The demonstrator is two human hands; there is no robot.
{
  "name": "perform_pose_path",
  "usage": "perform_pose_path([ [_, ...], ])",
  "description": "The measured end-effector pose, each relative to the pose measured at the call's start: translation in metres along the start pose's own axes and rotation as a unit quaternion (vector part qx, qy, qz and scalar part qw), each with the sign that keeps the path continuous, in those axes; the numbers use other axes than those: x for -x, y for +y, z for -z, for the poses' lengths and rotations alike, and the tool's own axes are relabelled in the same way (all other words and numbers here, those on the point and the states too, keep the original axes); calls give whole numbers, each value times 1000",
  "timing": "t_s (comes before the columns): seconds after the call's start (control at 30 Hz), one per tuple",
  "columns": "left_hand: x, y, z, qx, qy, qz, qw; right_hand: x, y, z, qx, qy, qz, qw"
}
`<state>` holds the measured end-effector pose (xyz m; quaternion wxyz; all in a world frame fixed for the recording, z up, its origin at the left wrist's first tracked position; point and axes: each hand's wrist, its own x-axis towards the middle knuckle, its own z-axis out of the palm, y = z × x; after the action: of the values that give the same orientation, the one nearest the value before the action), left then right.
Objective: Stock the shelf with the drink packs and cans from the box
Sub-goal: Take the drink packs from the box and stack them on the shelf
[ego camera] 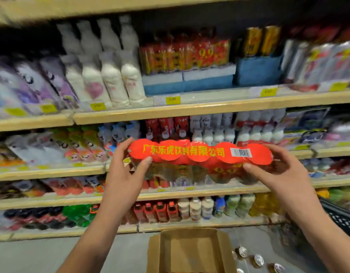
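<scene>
Head view: we grip the red drink pack [199, 154] by both ends, left hand [128, 168], right hand [276, 170], above the open box [191, 251].

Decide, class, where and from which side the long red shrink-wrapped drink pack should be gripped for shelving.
Grip the red drink pack at its two short ends, one hand from each side, as the left hand and right hand do. It is one long row, so end grips should keep it level.
</scene>
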<state>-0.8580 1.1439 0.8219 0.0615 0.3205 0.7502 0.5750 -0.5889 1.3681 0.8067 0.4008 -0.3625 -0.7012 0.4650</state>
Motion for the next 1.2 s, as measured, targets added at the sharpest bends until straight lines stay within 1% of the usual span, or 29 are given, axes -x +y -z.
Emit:
perform_pose_path([
  [0.1,1,36,13,37,16,-17,999,3,-32,16,-8,25,22,999],
  [0.27,9,73,25,41,42,-29,998,6,-65,34,-31,43,41,998],
  [0.37,12,86,27,46,42,-33,997,7,-78,42,-32,30,55,998],
  [0.5,9,103,25,28,55,-33,998,-1,-90,51,-69,21,58,996],
  [0.7,-7,120,13,24,78,-52,995,-28,-104,60,-56,24,85,995],
  [0.93,-39,130,14,21,99,-44,994,-59,-122,44,-56,17,122,991],
  [1.2,-108,125,22,16,102,-50,993,-109,-134,3,-72,15,126,989],
])
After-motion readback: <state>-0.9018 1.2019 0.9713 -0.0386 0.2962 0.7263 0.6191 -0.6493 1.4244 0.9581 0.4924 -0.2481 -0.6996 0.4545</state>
